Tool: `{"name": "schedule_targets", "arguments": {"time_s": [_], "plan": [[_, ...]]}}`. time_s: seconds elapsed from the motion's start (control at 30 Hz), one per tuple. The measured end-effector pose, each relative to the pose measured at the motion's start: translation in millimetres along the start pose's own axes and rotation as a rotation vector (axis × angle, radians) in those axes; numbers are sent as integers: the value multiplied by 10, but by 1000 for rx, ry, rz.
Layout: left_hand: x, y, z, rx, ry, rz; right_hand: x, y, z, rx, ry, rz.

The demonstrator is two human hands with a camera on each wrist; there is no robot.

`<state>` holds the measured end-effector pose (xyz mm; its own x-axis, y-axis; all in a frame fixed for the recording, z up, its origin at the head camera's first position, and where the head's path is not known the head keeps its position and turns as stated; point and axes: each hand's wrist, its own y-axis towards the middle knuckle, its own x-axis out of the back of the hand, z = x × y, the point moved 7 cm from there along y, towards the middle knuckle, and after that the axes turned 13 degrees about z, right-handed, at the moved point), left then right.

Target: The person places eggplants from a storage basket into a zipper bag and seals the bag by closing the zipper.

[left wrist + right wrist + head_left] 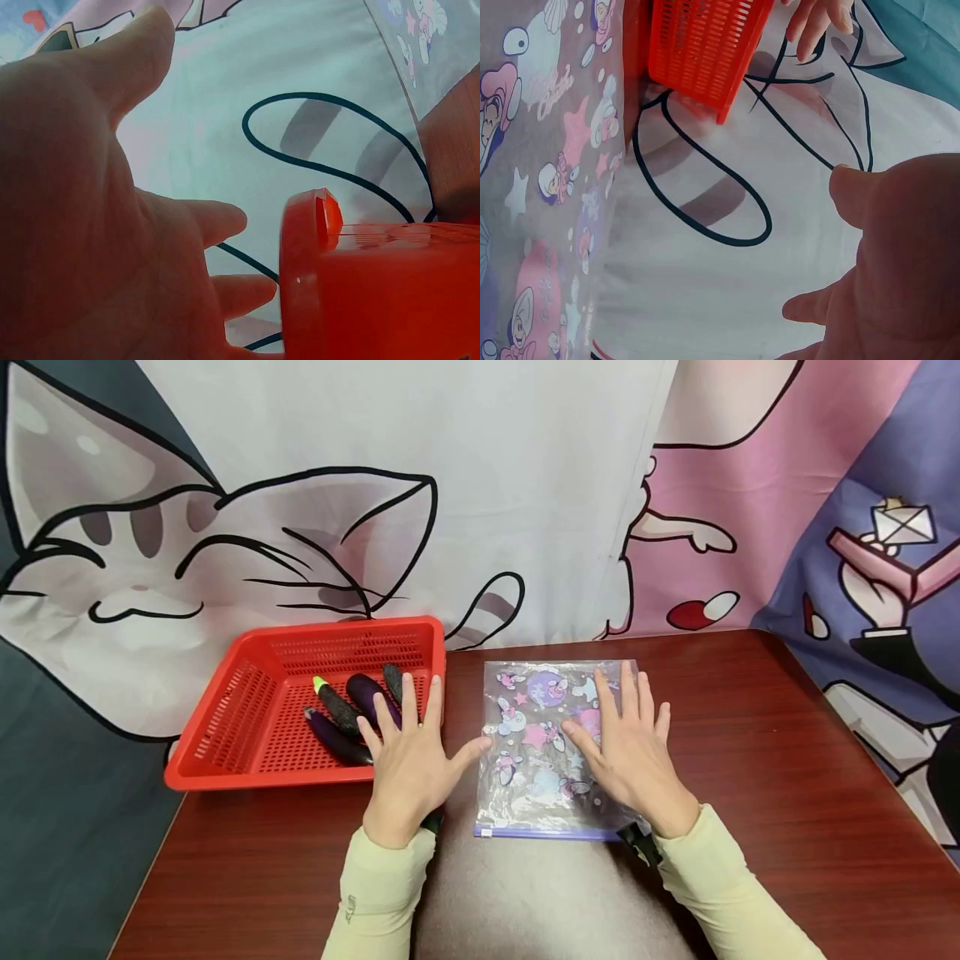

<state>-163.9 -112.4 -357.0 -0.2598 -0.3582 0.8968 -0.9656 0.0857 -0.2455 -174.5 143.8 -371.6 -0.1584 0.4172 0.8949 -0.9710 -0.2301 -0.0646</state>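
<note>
My left hand [411, 764] is spread with straight fingers over the right front corner of a red plastic basket [217, 774], holding nothing. Inside the basket lie dark purple eggplants [335, 739] and dark green cucumber-like vegetables [337, 708], one with a bright green tip; my fingers partly cover them. A clear zip bag [525, 793] printed with pink and purple cartoon figures lies flat on the table, its purple slider strip toward me. Over the right half of the bag, my right hand [637, 760] is spread, fingers straight and nothing in it. In the left wrist view, the basket's rim [300, 277] stands beside my fingers.
The brown wooden table [780, 777] carries the basket at left and the bag at centre. Behind its back edge hangs a printed cloth [555, 527] with a cat drawing and pink and blue areas.
</note>
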Motion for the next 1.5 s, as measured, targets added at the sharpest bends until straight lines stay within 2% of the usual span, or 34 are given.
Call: {"name": "schedule_targets", "arguments": {"time_s": [0.23,0.5,0.73,1.0,1.5], "plan": [[59,21,31,-23,8,21,-10,-30,30,19,-18,-6],[176,68,117,-7,43,56,-4,-73,52,63,-34,-31],[334,110,199,6,74,71,-35,-107,69,90,-39,-11],[484,122,377,35,93,102,-46,-159,27,77,-46,10],[747,125,618,45,203,201,-203,-230,73,133,-80,93]]}}
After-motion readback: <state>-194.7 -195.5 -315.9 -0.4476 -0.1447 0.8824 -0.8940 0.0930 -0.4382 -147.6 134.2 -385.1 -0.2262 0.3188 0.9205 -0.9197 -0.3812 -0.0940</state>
